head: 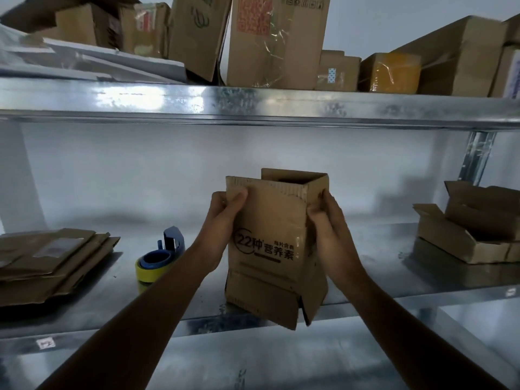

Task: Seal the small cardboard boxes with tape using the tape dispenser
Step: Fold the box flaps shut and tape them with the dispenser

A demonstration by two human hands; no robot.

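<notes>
Faces a galvanised metal rack against a pale wall: upper shelf [253, 105] at twelve o'clock, loaded with taped cartons [270, 43]; lower shelf [365, 280] serving as the work surface. Holds one small cardboard box [267, 243] at centre, either lifted clear or just resting on the lower shelf's front edge; cannot tell which. Sets its long axis from twelve to six, nearly upright, printed face toward the camera, mouth open at twelve, bottom flaps loose and splayed at six. Clamps the left grip [225, 218] on the box's upper corner at ten o'clock, thumb across the front panel, fingers hidden behind. Clamps the right grip [326, 220] on the opposite edge at two o'clock, thumb pressing the front near the fold. Leaves the tape dispenser [160, 257], blue with a yellow roll, lying on the lower shelf at eight o'clock from the left grip, near the box but apart from it and untouched. Puts the left grip clearly nearer to it than the right. Looks like squaring up the box ahead of closing its flaps; probably calls next for folding one end shut, then a reach toward eight o'clock for the dispenser. Shows also a stack of flattened cardboard [47, 257] at nine o'clock and opened boxes [472, 229] at three o'clock.
</notes>
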